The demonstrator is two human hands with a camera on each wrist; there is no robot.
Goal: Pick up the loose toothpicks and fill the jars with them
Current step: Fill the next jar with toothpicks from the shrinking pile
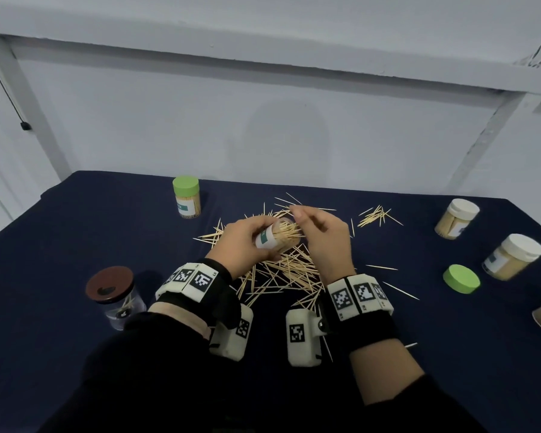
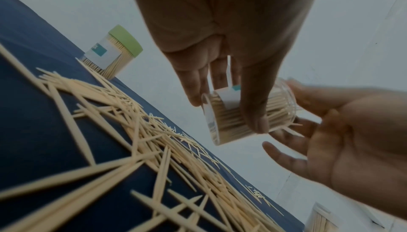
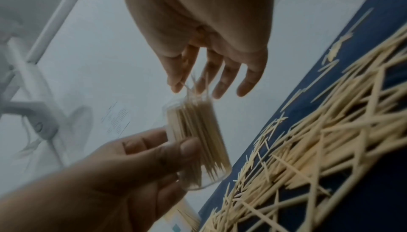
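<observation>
Left hand [image 1: 241,242] grips the clear plastic toothpick jar [image 1: 277,237] tilted above the desk's loose wooden toothpicks [image 1: 281,270] — right hand [image 1: 320,235], fingers relaxed, feeds its mouth. Keep sticks parallel, tap to settle.

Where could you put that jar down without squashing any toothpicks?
Bare dark blue tablecloth lies between the green-lidded jar and the brown-lidded glass jar. More lies right of the pile, before the loose green lid, bar a few strays. The middle, under both hands, is crowded with scattered wooden toothpicks.
</observation>
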